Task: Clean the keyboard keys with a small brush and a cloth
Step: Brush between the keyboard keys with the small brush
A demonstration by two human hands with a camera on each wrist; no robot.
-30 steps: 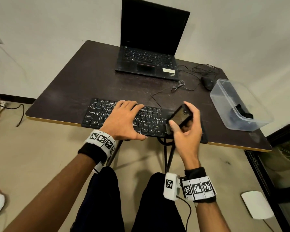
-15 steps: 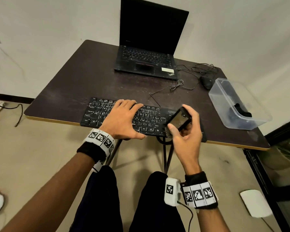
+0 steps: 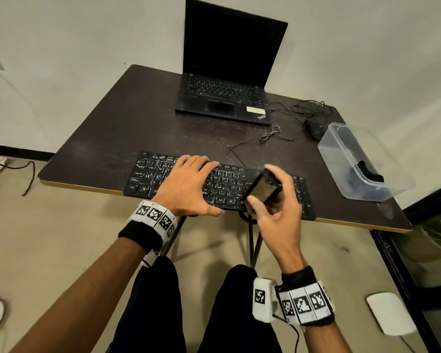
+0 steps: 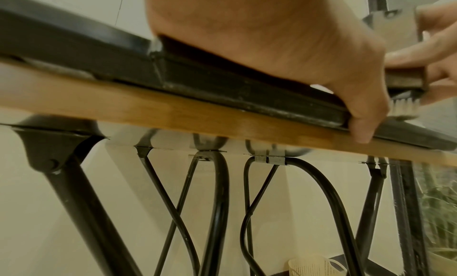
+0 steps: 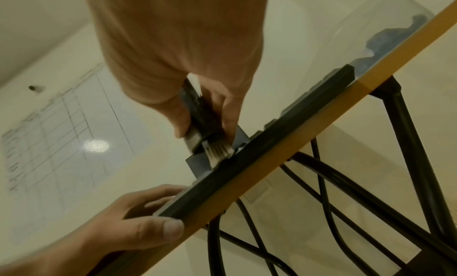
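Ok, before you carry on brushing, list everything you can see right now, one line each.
keyboard: one, black, near table edge
brush: one, dark body, pale bristles, at the keyboard's right part
laptop: one, black, open, screen dark, far side
mouse: one, black, corded, right of laptop
plastic box: one, clear, table's right edge, dark cloth-like item inside
table: one, dark top, pale wood edge, black metal legs
basket: one, cream, floor under table
left hand: flat on the keyboard, thumb at its front edge
right hand: holds the brush
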